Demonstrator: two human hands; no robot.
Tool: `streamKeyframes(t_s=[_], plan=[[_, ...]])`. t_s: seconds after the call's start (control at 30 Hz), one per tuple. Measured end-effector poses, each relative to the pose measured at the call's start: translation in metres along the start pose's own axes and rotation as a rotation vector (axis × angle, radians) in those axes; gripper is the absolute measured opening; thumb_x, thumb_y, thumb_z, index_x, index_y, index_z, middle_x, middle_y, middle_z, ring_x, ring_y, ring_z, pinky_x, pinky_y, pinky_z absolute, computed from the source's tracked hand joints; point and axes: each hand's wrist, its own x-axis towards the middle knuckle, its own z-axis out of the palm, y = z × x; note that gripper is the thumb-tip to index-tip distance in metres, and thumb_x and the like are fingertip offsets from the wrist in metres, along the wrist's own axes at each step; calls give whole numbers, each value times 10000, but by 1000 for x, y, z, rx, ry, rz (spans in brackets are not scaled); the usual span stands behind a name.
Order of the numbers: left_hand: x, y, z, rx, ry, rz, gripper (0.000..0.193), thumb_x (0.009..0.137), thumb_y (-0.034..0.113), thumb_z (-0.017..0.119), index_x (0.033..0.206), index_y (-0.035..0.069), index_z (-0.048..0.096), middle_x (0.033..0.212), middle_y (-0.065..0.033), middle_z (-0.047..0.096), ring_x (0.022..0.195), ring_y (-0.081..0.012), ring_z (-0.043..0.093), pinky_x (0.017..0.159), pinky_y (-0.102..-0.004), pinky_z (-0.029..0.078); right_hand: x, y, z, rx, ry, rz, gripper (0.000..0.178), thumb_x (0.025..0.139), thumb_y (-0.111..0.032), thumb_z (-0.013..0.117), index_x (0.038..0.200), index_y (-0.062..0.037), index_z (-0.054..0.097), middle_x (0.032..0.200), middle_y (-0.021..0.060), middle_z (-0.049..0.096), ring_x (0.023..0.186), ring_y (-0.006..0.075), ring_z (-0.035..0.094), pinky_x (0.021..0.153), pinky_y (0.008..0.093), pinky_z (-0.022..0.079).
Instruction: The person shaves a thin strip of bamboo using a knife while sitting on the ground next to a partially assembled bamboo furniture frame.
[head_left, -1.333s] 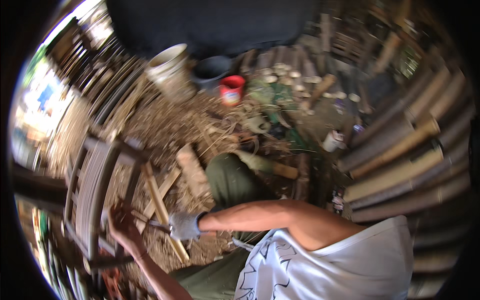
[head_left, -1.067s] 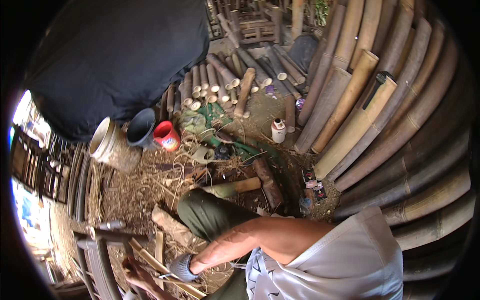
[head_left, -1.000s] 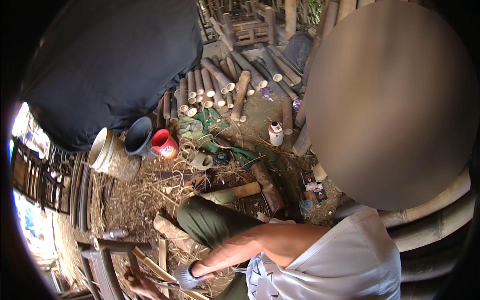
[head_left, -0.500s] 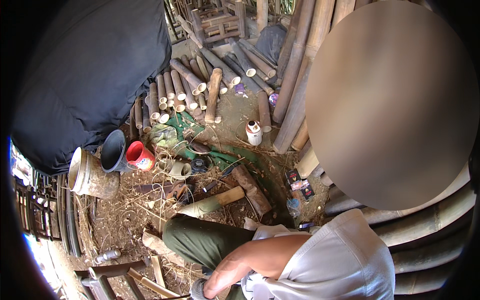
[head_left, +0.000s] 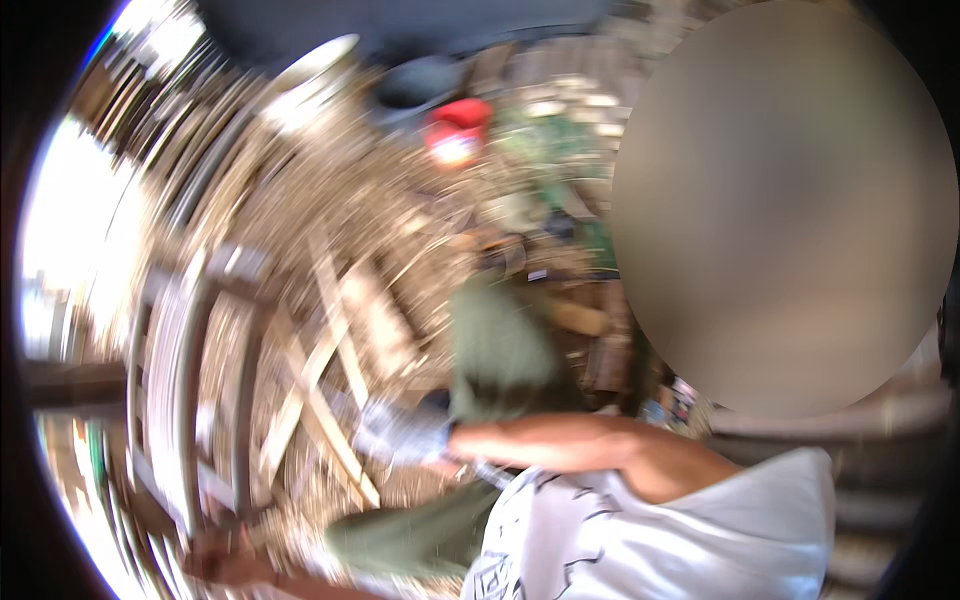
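Motion smears the whole view. My right hand [head_left: 400,435], in a grey glove, lies beside my bent leg in green trousers, close to split bamboo strips [head_left: 335,440] on the ground. Its fingers are too blurred to read, and I cannot make out anything held. My left hand [head_left: 225,560], apparently bare, is low at the left edge, at the lower end of a bamboo frame [head_left: 188,370] with upright poles and crosspieces. Whether its fingers close round the frame cannot be told.
A whitish bucket [head_left: 320,90], a dark bucket [head_left: 415,85] and a red container [head_left: 458,132] stand beyond the littered ground. A thick bamboo piece [head_left: 378,315] lies near my knee. Bamboo poles [head_left: 215,160] lean at the upper left. A blurred oval covers the right.
The view has swung left, so the buckets now sit higher and further right. My left hand and more of the bamboo frame have come into view; my gloved right hand shows more fully.
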Motion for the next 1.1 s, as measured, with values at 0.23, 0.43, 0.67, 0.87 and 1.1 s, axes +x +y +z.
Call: streamKeyframes(t_s=[0.23, 0.43, 0.67, 0.87, 1.1], plan=[[-60, 66, -43, -18, 488, -81, 301, 1024, 321, 561, 874, 60, 577, 797, -26, 514, 718, -93, 473, 684, -250, 402, -28, -101, -93, 341, -183, 276, 187, 983, -205, 598, 957, -28, 544, 654, 60, 545, 547, 156, 544, 500, 333, 439], [-117, 128, -83, -467, 414, -830, 476, 999, 537, 558, 895, 76, 620, 678, -17, 540, 652, -187, 604, 644, -364, 551, -55, -122, -86, -226, -410, -218, 311, 987, -182, 559, 1198, 42, 607, 939, 266, 668, 879, 420, 672, 758, 479, 538], [-172, 149, -58, -365, 134, -542, 601, 1063, 500, 436, 703, 21, 491, 808, -135, 581, 755, -176, 545, 669, -281, 409, -77, -166, -62, -311, -597, -519, 238, 956, -152, 617, 1130, 8, 641, 870, 191, 670, 755, 371, 678, 638, 432, 555], [-181, 158, -47, -387, 138, -573, 570, 1044, 512, 475, 772, 11, 499, 874, -91, 519, 793, -169, 528, 700, -277, 404, -77, -154, -35, -465, -698, -530, 143, 939, -132, 621, 1040, -32, 634, 803, 158, 640, 732, 366, 665, 612, 448, 541], [-180, 157, -53, -370, 176, -597, 513, 1073, 453, 419, 812, 23, 517, 824, -21, 454, 757, -115, 442, 692, -259, 363, -83, -193, -44, -102, -599, -651, 240, 921, -85, 639, 1148, -9, 627, 848, 194, 660, 747, 380, 671, 630, 435, 544]])
